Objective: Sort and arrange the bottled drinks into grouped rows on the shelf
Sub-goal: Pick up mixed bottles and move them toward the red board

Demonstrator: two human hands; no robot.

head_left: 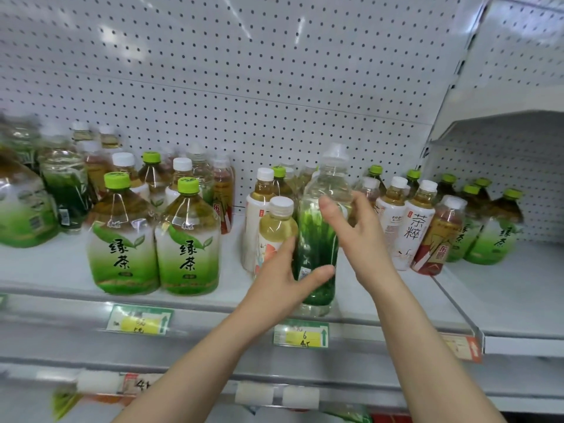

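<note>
A tall clear bottle with a dark green label (319, 236) and a clear cap stands at the front edge of the white shelf (61, 270). My left hand (282, 279) wraps its lower part, thumb across the front. Fingers of my right hand (351, 233) curl around its upper body from the right. Two large green-tea bottles (155, 239) with green caps stand side by side to the left. A small yellow-drink bottle with a white cap (276, 227) sits just behind my left hand. White-labelled tea bottles (412, 224) and a red-labelled bottle (435, 239) stand to the right.
More mixed bottles crowd the back left (128, 172) and far right (485, 221) against the white pegboard wall (274, 71). Price tags (300, 334) hang on the shelf's front rail. Bottle caps on a lower shelf (274, 395) show below. A neighbouring shelf unit (518, 300) adjoins at the right.
</note>
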